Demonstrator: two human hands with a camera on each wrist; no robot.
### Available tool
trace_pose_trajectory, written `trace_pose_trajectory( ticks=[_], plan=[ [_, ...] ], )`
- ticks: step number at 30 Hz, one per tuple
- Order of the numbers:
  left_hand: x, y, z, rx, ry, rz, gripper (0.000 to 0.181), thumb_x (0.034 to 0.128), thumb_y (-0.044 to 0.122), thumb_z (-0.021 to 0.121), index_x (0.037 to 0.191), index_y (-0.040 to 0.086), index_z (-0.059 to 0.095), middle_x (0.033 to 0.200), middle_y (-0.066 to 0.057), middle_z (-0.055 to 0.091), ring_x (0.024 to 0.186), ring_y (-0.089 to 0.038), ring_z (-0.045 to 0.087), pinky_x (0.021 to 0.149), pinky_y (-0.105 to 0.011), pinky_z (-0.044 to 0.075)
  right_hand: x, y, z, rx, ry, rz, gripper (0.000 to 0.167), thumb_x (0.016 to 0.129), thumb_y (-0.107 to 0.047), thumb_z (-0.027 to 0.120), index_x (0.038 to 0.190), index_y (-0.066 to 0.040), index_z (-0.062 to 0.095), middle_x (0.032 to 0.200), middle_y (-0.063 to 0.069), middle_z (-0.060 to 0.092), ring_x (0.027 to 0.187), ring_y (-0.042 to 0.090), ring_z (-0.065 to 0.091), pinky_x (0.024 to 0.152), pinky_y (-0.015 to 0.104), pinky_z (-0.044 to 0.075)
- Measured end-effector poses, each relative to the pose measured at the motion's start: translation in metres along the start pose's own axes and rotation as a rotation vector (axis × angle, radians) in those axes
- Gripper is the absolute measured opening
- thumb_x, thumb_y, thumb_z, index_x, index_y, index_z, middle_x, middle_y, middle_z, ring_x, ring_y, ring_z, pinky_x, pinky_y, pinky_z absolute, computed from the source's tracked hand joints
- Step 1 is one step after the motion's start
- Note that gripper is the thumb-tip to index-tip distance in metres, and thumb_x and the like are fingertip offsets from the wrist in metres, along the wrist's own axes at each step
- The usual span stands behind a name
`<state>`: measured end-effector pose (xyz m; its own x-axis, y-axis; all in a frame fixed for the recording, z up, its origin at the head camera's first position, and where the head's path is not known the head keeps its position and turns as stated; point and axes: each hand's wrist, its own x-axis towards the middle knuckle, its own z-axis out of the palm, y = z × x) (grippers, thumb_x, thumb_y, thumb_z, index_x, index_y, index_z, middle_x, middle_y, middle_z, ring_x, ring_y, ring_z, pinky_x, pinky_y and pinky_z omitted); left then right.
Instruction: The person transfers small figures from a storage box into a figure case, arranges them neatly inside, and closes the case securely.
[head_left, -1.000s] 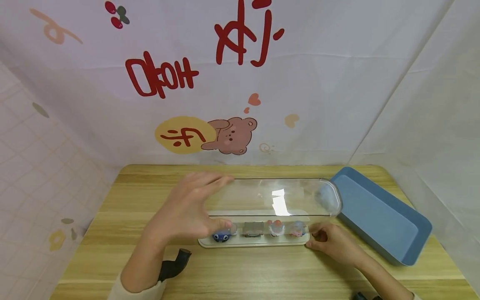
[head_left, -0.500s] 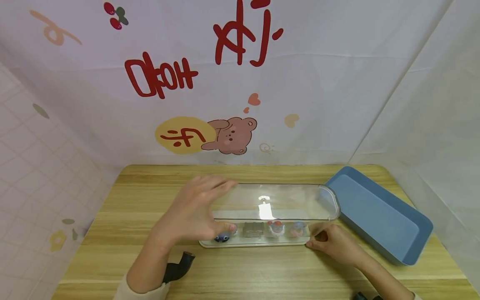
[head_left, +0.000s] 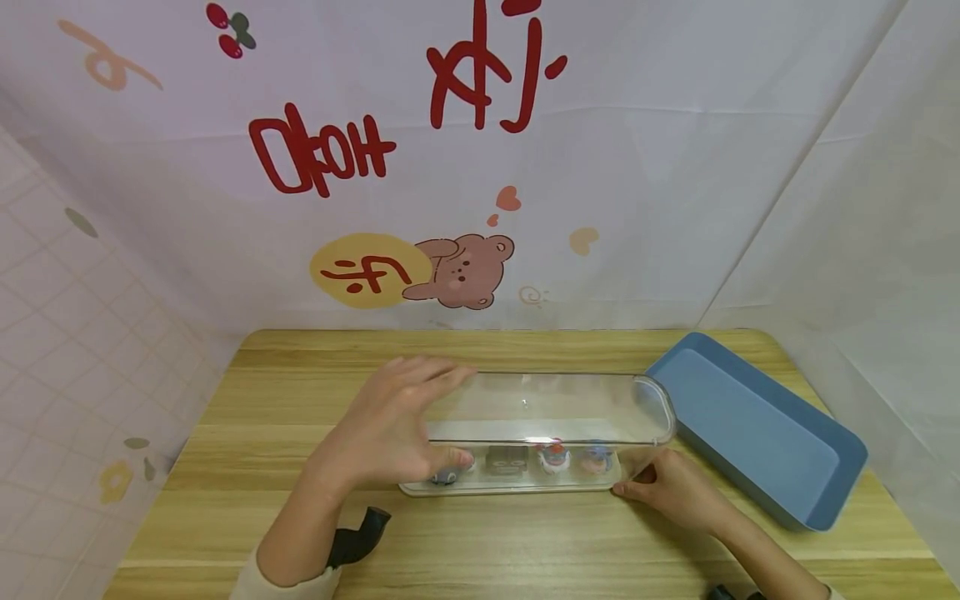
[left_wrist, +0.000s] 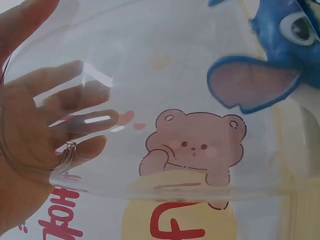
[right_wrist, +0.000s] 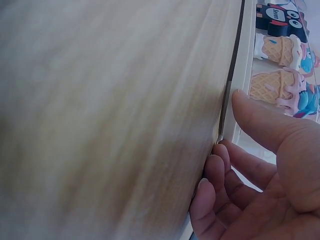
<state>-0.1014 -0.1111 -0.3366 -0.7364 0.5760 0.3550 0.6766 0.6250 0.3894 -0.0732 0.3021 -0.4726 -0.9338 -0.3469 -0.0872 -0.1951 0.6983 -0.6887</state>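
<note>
A long clear plastic cover (head_left: 570, 404) stands over a low white base (head_left: 517, 491). My left hand (head_left: 393, 425) spans its left end, thumb in front and fingers behind. At the base's right end, my right hand (head_left: 667, 483) pinches the edge, its thumb (right_wrist: 255, 115) on the rim. Small figures stand on the base under the cover: a blue big-eared figure (left_wrist: 255, 82), a black block figure (right_wrist: 277, 20), and two ice-cream-cone figures, one white-topped (right_wrist: 280, 50) and one pink-topped (right_wrist: 275, 87). In the head view the left thumb partly hides the blue figure.
A blue rectangular tray (head_left: 750, 433) lies slanted on the wooden table (head_left: 487, 550) to the right, just behind my right hand. A white printed cloth (head_left: 637, 167) hangs at the back and along the sides. Black straps (head_left: 360, 533) show near the wrists.
My left hand has lowered the clear cover toward the base and shifted it slightly, so the figures now show through its front wall. The right hand has stayed on the base's edge.
</note>
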Motion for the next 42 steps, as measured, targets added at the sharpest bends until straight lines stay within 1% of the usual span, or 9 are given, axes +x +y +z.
trace_pose_trajectory(
  ticks=[2, 4, 9, 16, 21, 25, 29, 36, 42],
  plan=[
    [-0.001, 0.0, 0.0, -0.004, -0.012, -0.013, 0.086, 0.0671, 0.048, 0.094, 0.143, 0.019, 0.066, 0.141, 0.005, 0.065, 0.132, -0.02, 0.057, 0.112, -0.056, 0.042, 0.0, 0.0, 0.0, 0.018, -0.001, -0.007, 0.017, 0.089, -0.027, 0.085, 0.095, -0.014, 0.076, 0.079, -0.013, 0.07, 0.07, 0.0, 0.06, 0.061, 0.024, 0.051],
    [-0.001, 0.0, 0.0, -0.006, -0.023, -0.025, 0.086, 0.0677, 0.048, 0.093, 0.144, 0.02, 0.065, 0.142, 0.006, 0.064, 0.133, -0.02, 0.056, 0.113, -0.059, 0.04, 0.0, 0.001, 0.001, 0.024, -0.002, -0.007, 0.021, 0.089, -0.027, 0.085, 0.1, -0.012, 0.076, 0.084, -0.012, 0.072, 0.074, 0.0, 0.062, 0.064, 0.024, 0.053],
    [-0.002, -0.001, 0.002, -0.003, -0.027, -0.03, 0.086, 0.0682, 0.049, 0.093, 0.145, 0.02, 0.064, 0.142, 0.006, 0.064, 0.132, -0.02, 0.056, 0.113, -0.056, 0.041, 0.001, 0.0, 0.001, 0.005, 0.0, 0.012, 0.025, 0.088, -0.03, 0.086, 0.101, -0.012, 0.075, 0.084, -0.012, 0.071, 0.075, 0.0, 0.06, 0.064, 0.024, 0.051],
    [-0.003, -0.004, 0.006, 0.003, -0.016, -0.018, 0.087, 0.067, 0.05, 0.094, 0.144, 0.019, 0.065, 0.14, 0.004, 0.065, 0.132, -0.021, 0.057, 0.112, -0.054, 0.043, 0.001, -0.001, 0.001, -0.01, 0.009, 0.006, 0.03, 0.088, -0.033, 0.086, 0.106, -0.012, 0.075, 0.092, -0.011, 0.073, 0.081, -0.001, 0.061, 0.069, 0.024, 0.052],
    [-0.004, -0.006, 0.008, -0.002, -0.015, -0.03, 0.087, 0.0673, 0.05, 0.094, 0.144, 0.019, 0.065, 0.139, 0.002, 0.065, 0.132, -0.023, 0.057, 0.114, -0.056, 0.041, 0.002, -0.001, 0.001, -0.027, 0.024, -0.003, 0.029, 0.088, -0.033, 0.086, 0.105, -0.013, 0.074, 0.089, -0.012, 0.07, 0.078, 0.0, 0.057, 0.067, 0.024, 0.05],
    [-0.005, -0.006, 0.01, -0.004, -0.009, -0.035, 0.088, 0.0672, 0.049, 0.094, 0.144, 0.019, 0.065, 0.138, 0.002, 0.066, 0.131, -0.023, 0.057, 0.115, -0.06, 0.039, 0.001, 0.0, 0.001, -0.036, 0.029, 0.004, 0.027, 0.087, -0.032, 0.086, 0.101, -0.015, 0.072, 0.078, -0.011, 0.062, 0.069, 0.001, 0.051, 0.059, 0.023, 0.044],
    [-0.004, -0.008, 0.013, -0.001, -0.01, -0.037, 0.086, 0.0673, 0.049, 0.094, 0.143, 0.019, 0.066, 0.136, 0.002, 0.067, 0.13, -0.022, 0.058, 0.113, -0.057, 0.041, 0.001, 0.0, 0.001, -0.058, 0.033, 0.03, 0.026, 0.086, -0.034, 0.087, 0.094, -0.016, 0.069, 0.072, -0.01, 0.055, 0.065, 0.002, 0.047, 0.055, 0.024, 0.041],
    [-0.005, -0.008, 0.018, 0.017, -0.049, -0.065, 0.087, 0.0682, 0.049, 0.093, 0.144, 0.018, 0.065, 0.14, -0.001, 0.065, 0.133, -0.026, 0.057, 0.114, -0.056, 0.04, 0.001, -0.001, 0.001, -0.065, 0.032, 0.023, 0.028, 0.087, -0.033, 0.087, 0.099, -0.014, 0.07, 0.078, -0.011, 0.061, 0.07, 0.002, 0.052, 0.061, 0.024, 0.046],
    [-0.005, -0.009, 0.024, 0.042, -0.062, -0.05, 0.086, 0.0694, 0.049, 0.092, 0.144, 0.016, 0.065, 0.141, -0.003, 0.065, 0.133, -0.027, 0.058, 0.115, -0.052, 0.04, 0.0, -0.002, 0.001, -0.06, 0.034, 0.044, 0.029, 0.086, -0.033, 0.087, 0.095, -0.013, 0.068, 0.075, -0.01, 0.059, 0.067, 0.003, 0.05, 0.058, 0.024, 0.044]
  ],
)
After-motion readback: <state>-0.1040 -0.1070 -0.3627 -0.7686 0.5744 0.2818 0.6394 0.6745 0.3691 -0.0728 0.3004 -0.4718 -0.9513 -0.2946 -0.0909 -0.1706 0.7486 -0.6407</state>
